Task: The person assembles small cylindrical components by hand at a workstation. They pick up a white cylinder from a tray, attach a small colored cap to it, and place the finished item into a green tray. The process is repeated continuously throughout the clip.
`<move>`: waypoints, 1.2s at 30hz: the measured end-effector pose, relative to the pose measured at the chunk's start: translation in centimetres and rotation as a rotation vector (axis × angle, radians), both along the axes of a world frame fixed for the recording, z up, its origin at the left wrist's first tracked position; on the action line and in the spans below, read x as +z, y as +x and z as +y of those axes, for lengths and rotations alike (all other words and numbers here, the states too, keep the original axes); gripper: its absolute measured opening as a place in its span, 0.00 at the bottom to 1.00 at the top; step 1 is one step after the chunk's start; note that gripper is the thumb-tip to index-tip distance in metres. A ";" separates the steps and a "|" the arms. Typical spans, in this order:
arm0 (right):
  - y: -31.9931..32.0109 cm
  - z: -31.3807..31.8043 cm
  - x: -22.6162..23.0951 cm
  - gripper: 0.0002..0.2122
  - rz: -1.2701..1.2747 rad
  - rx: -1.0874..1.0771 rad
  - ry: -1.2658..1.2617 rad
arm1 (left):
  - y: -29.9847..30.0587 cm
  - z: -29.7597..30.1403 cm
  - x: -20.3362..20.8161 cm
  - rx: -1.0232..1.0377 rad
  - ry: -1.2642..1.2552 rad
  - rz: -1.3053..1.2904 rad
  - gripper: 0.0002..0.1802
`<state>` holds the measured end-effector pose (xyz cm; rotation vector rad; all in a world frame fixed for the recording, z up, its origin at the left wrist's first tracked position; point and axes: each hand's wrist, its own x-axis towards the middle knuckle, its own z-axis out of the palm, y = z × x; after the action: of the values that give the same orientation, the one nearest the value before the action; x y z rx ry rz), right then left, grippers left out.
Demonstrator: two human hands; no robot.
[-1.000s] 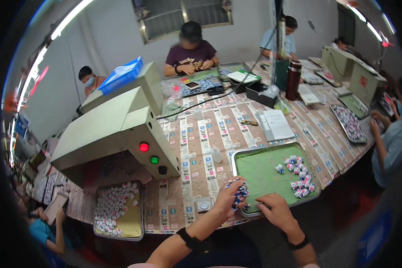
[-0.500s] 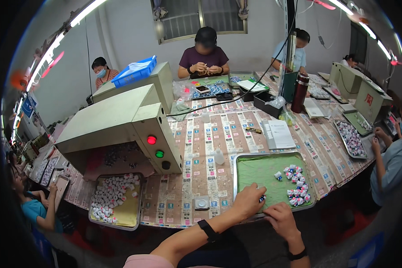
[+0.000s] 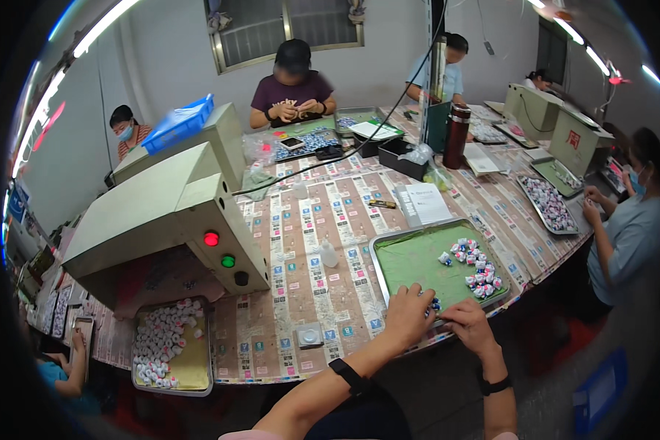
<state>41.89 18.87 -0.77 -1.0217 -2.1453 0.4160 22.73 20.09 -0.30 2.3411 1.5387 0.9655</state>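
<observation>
My left hand (image 3: 409,315) is over the near edge of a metal tray (image 3: 380,273) lined with green cloth. Its fingers are curled round small dark blue-and-white pieces (image 3: 435,303), partly hidden by the hand. Close beside it, at the tray's near rim, my right hand (image 3: 471,325) is closed in a pinch; whatever lies between its fingertips is too small to make out. Several small white figures with pink and blue marks (image 3: 484,280) lie bunched at the tray's right side. One more figure (image 3: 445,258) sits a little apart from them.
A cream metal machine (image 3: 147,220) with red and green lights stands at left. Before its opening lies a tray of white pieces (image 3: 161,341). A squeeze bottle (image 3: 328,254), a small grey box (image 3: 309,335) and a notebook (image 3: 424,203) are nearby. Co-workers sit around the table.
The view has swung, so the table appears shifted leftward and tilted. My right hand has come up closer to my left hand at the tray's near edge. The left stays curled.
</observation>
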 end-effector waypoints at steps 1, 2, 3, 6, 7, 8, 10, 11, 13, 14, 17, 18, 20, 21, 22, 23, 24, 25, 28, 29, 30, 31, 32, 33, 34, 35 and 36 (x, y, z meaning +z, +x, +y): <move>0.0 0.0 0.1 0.12 0.003 -0.010 0.002 | 0.1 0.2 0.0 0.005 0.011 0.002 0.15; 0.0 -0.1 0.0 0.12 -0.014 -0.016 -0.009 | 0.0 0.2 0.3 0.006 -0.049 0.009 0.16; -0.1 -0.3 0.4 0.11 -0.015 -0.024 -0.017 | 0.0 0.3 0.2 0.010 -0.043 -0.014 0.17; -0.7 -0.6 1.4 0.10 0.015 -0.055 -0.064 | -0.1 0.3 -0.1 0.028 -0.039 -0.064 0.20; -0.8 -0.5 1.4 0.10 0.040 -0.076 -0.090 | 0.1 0.4 0.0 0.034 -0.046 -0.073 0.22; -0.9 -0.5 1.3 0.11 0.066 -0.098 -0.117 | 0.2 0.5 0.0 0.038 -0.054 -0.083 0.23; -1.5 0.0 1.5 0.11 0.029 -0.158 -0.124 | 0.0 1.1 -0.7 0.023 -0.085 -0.119 0.25; -1.8 0.3 1.7 0.12 0.013 -0.195 -0.125 | 0.0 1.4 -1.0 0.009 -0.098 -0.134 0.26; -2.3 0.8 1.7 0.13 0.007 -0.155 -0.155 | -0.4 1.7 -1.5 -0.011 -0.106 -0.160 0.29; -2.7 1.0 1.4 0.13 0.038 -0.132 -0.183 | -0.8 1.8 -1.9 -0.027 -0.090 -0.194 0.29; -2.9 1.3 2.2 0.12 0.092 -0.028 -0.287 | -1.5 2.0 -1.1 -0.079 -0.061 -0.292 0.27; -3.0 1.2 2.4 0.12 0.113 -0.029 -0.311 | -1.6 2.1 -1.0 -0.096 -0.074 -0.343 0.26; -2.7 1.4 2.5 0.12 0.107 -0.088 -0.348 | -1.6 2.1 -0.2 -0.112 -0.113 -0.444 0.24; -2.6 1.5 2.2 0.12 0.081 -0.151 -0.241 | -1.8 1.8 0.0 -0.113 -0.117 -0.487 0.23; -2.4 1.7 1.9 0.12 0.054 -0.211 -0.131 | -1.9 1.5 0.2 -0.113 -0.119 -0.532 0.23; -2.3 1.9 1.6 0.12 0.026 -0.269 -0.021 | -2.2 1.1 0.7 -0.111 -0.122 -0.576 0.23; -2.3 2.0 1.2 0.12 -0.021 -0.279 -0.012 | -2.6 0.3 1.4 -0.110 -0.111 -0.584 0.22; -2.6 2.1 0.6 0.12 -0.061 -0.284 -0.004 | -3.6 -0.8 2.3 -0.123 -0.141 -0.586 0.21; -3.2 2.4 0.2 0.12 -0.051 -0.220 -0.085 | -7.3 -5.1 4.9 -0.156 -0.245 -0.559 0.20; -3.1 2.5 0.1 0.12 -0.027 -0.187 -0.129 | -8.5 -6.6 5.9 -0.160 -0.289 -0.529 0.20; -3.2 2.6 0.0 0.12 -0.028 -0.184 -0.139 | -9.9 -8.1 6.7 -0.150 -0.300 -0.507 0.19; -3.2 2.7 -0.1 0.12 -0.030 -0.179 -0.149 | -11.3 -9.6 7.5 -0.136 -0.310 -0.486 0.18; -3.7 3.0 -0.1 0.12 -0.019 -0.155 -0.158 | -12.7 -11.7 8.6 -0.064 -0.231 -0.467 0.12; -3.8 3.2 0.0 0.11 -0.010 -0.149 -0.166 | -14.0 -13.3 9.2 -0.011 -0.151 -0.460 0.07; -3.1 3.3 0.2 0.11 -0.005 -0.164 -0.176 | -15.3 -14.3 9.5 0.047 -0.200 -0.432 0.10; -2.6 3.3 0.4 0.10 0.000 -0.174 -0.186 | -16.9 -15.2 9.8 0.111 -0.247 -0.401 0.14; -2.5 3.4 0.6 0.10 0.000 -0.188 -0.185 | -18.6 -16.3 9.8 0.205 -0.235 -0.406 0.14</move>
<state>39.36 22.25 -0.19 -1.3143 -2.0166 0.5306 4.12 3.84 9.50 1.7256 1.6350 1.1474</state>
